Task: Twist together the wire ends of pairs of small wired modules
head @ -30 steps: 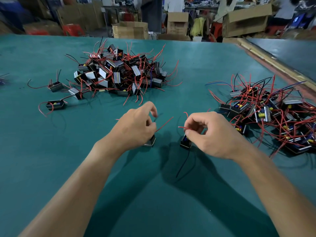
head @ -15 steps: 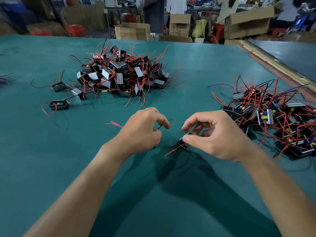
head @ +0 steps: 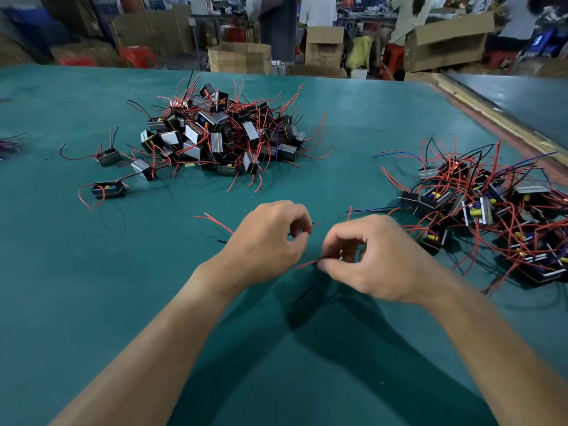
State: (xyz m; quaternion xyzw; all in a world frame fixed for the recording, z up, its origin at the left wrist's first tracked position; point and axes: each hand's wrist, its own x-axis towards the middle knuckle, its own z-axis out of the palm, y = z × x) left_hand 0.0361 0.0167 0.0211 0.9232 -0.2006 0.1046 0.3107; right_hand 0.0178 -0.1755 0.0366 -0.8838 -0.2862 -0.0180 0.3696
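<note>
Drawn closer together, curled left hand and right hand each pinching red wire ends; could slip apart untwisted if pinched loosely.

Nothing legible here. Cardboard boxes beyond worktop: any print too blurred to read. Modules in far pile: markings too small to make out. White mark on blue item far right: blurred, unreadable.
</note>
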